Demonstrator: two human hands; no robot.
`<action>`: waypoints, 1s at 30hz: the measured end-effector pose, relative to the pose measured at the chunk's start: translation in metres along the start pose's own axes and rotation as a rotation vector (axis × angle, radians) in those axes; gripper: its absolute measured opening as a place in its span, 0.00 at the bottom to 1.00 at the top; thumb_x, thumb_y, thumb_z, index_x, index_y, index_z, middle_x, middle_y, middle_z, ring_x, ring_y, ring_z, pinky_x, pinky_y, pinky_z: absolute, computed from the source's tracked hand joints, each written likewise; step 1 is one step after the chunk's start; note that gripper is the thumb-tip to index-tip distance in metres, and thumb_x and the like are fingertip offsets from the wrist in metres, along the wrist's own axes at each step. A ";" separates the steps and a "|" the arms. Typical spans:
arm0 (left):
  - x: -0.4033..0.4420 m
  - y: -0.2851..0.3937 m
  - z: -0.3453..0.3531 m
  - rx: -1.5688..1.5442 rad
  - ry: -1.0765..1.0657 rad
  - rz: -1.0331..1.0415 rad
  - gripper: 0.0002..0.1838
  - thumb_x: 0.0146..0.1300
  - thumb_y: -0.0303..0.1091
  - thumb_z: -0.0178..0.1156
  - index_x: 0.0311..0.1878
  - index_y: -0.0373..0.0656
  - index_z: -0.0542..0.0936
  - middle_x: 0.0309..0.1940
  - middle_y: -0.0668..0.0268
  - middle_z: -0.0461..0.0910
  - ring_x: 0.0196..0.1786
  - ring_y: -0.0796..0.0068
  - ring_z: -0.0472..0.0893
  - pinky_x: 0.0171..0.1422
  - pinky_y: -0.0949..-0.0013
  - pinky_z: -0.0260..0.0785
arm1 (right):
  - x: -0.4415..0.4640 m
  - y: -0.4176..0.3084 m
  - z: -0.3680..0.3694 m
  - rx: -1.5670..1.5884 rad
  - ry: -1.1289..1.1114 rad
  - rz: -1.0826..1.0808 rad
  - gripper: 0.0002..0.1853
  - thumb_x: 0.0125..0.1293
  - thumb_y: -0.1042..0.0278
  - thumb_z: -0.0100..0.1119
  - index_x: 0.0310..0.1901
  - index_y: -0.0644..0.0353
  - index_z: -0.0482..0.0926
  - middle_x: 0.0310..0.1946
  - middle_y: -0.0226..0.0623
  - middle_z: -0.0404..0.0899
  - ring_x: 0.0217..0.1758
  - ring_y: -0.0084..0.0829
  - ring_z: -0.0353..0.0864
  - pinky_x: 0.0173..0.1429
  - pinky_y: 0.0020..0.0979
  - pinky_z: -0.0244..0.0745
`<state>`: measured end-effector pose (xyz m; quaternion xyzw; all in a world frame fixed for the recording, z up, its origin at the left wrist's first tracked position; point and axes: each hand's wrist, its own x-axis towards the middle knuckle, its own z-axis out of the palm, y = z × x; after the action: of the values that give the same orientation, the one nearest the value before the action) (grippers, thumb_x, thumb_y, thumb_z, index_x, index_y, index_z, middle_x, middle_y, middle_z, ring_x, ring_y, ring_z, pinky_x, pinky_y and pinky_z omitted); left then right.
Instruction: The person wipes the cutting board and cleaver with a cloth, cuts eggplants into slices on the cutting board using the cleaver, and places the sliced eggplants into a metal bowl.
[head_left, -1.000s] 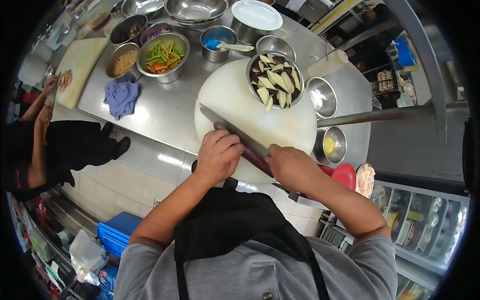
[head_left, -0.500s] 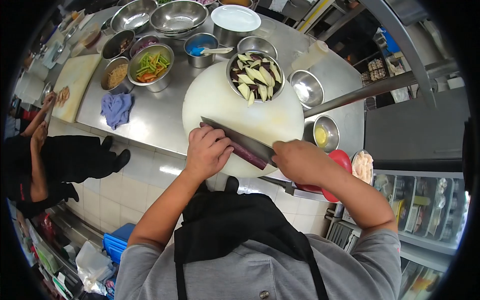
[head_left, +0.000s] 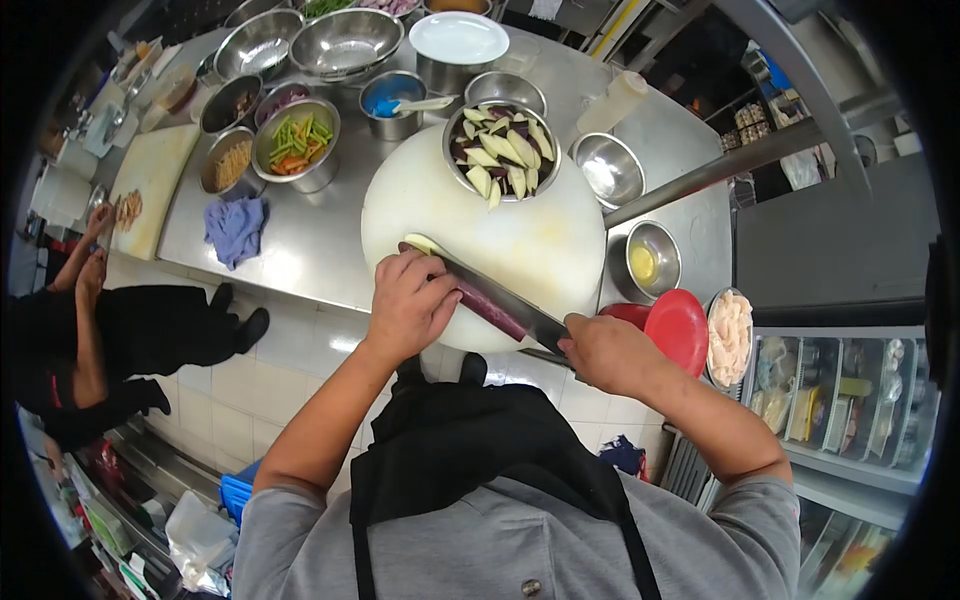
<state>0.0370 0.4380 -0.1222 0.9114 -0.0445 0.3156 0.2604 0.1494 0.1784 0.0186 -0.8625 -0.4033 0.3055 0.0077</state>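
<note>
My left hand (head_left: pixel 412 305) is closed over a long purple eggplant (head_left: pixel 490 312), pressing it down on the round white cutting board (head_left: pixel 400 205). A broad-bladed knife (head_left: pixel 495 288) lies along the far side of the eggplant, its handle in the grip of my right hand (head_left: pixel 612 352). At the eggplant's left end, beside the blade tip, a pale cut face or slice (head_left: pixel 424 243) shows. Farther back on the board stands a metal bowl (head_left: pixel 462 180) heaped with eggplant pieces (head_left: pixel 505 148).
A bowl of cut vegetables (head_left: pixel 312 180) and a blue cloth (head_left: pixel 235 230) are to the left. On the right are a bowl with yellow liquid (head_left: pixel 652 262), a red plate (head_left: pixel 678 332) and pale raw meat (head_left: pixel 730 338). Another person's hands (head_left: pixel 95 250) work at a second board (head_left: pixel 160 185).
My right hand and the knife have shifted slightly right and toward me. A pale slice or cut face now shows at the eggplant's left end. My left hand stays on the eggplant.
</note>
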 end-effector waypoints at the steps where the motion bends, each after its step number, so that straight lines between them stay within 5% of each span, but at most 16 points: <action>1: 0.004 0.001 -0.003 0.007 0.001 0.019 0.14 0.51 0.32 0.74 0.43 0.48 0.85 0.47 0.66 0.79 0.57 0.56 0.75 0.64 0.52 0.64 | -0.003 0.002 -0.005 0.006 0.017 -0.022 0.15 0.76 0.59 0.54 0.42 0.66 0.77 0.35 0.56 0.84 0.41 0.58 0.85 0.48 0.56 0.77; 14: 0.050 -0.005 0.005 -0.046 -0.232 0.227 0.22 0.53 0.39 0.74 0.52 0.47 0.84 0.50 0.62 0.79 0.57 0.57 0.77 0.64 0.52 0.66 | -0.069 0.026 -0.011 0.221 0.270 0.237 0.13 0.72 0.62 0.60 0.41 0.66 0.77 0.32 0.58 0.83 0.40 0.61 0.83 0.45 0.57 0.75; 19: 0.051 -0.005 -0.001 0.001 -0.536 0.108 0.22 0.56 0.43 0.71 0.52 0.44 0.84 0.44 0.61 0.80 0.50 0.57 0.79 0.62 0.54 0.67 | -0.069 0.027 -0.008 0.207 0.290 0.264 0.13 0.73 0.61 0.59 0.41 0.65 0.77 0.32 0.57 0.83 0.40 0.61 0.83 0.45 0.57 0.75; 30: 0.031 -0.006 0.004 0.084 -0.320 0.141 0.19 0.59 0.42 0.70 0.52 0.46 0.82 0.45 0.64 0.80 0.53 0.61 0.79 0.68 0.48 0.63 | -0.049 0.021 0.007 -0.105 0.174 0.174 0.09 0.71 0.65 0.55 0.41 0.63 0.77 0.30 0.50 0.85 0.35 0.52 0.86 0.39 0.52 0.79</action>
<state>0.0654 0.4438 -0.1091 0.9546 -0.1359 0.1858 0.1891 0.1365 0.1282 0.0334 -0.9166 -0.3404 0.2077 -0.0290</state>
